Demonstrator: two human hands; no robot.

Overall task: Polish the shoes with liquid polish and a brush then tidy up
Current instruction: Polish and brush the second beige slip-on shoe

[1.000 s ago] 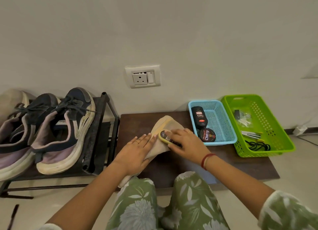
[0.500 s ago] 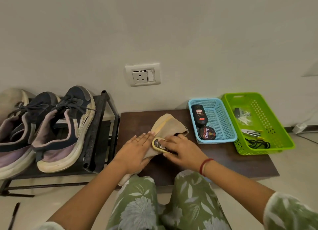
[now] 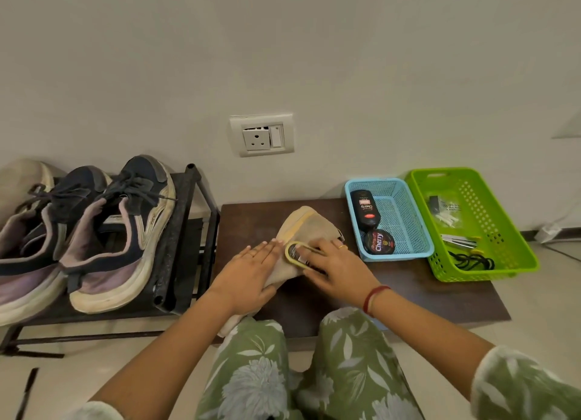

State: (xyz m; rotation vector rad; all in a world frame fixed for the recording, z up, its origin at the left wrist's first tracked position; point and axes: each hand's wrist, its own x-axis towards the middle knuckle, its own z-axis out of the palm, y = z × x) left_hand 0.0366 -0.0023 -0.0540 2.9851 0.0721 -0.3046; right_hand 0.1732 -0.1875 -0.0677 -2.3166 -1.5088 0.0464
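Since half a second ago, the right hand point(image 3: 336, 268) has carried the yellow-rimmed oval shoe brush point(image 3: 294, 253) slightly up the shoe, away from the person; the left hand point(image 3: 248, 278) has not shifted.

Nearest the camera, the knees in green floral trousers point(image 3: 251, 372) sit against the dark brown wooden surface point(image 3: 248, 221). Left hand: flat, fingers straight, pressing on the tan suede shoe point(image 3: 309, 224), which lies on the surface with its toe toward the wall. Right hand: fingers curled over the brush, gripping it against the shoe's upper, just beside the left fingertips.

Farther right on the surface stands a light blue plastic mesh basket point(image 3: 408, 218) holding a black liquid polish bottle point(image 3: 364, 210) and a round black tin marked "Cherry" point(image 3: 379, 242). Beside it, a lime green plastic basket point(image 3: 503, 231) holds small items and a black cord.

At left, a dark metal shoe rack point(image 3: 185, 231) bears a pair of navy and lilac sneakers point(image 3: 116, 231). On the wall behind is a white socket plate point(image 3: 261, 135).
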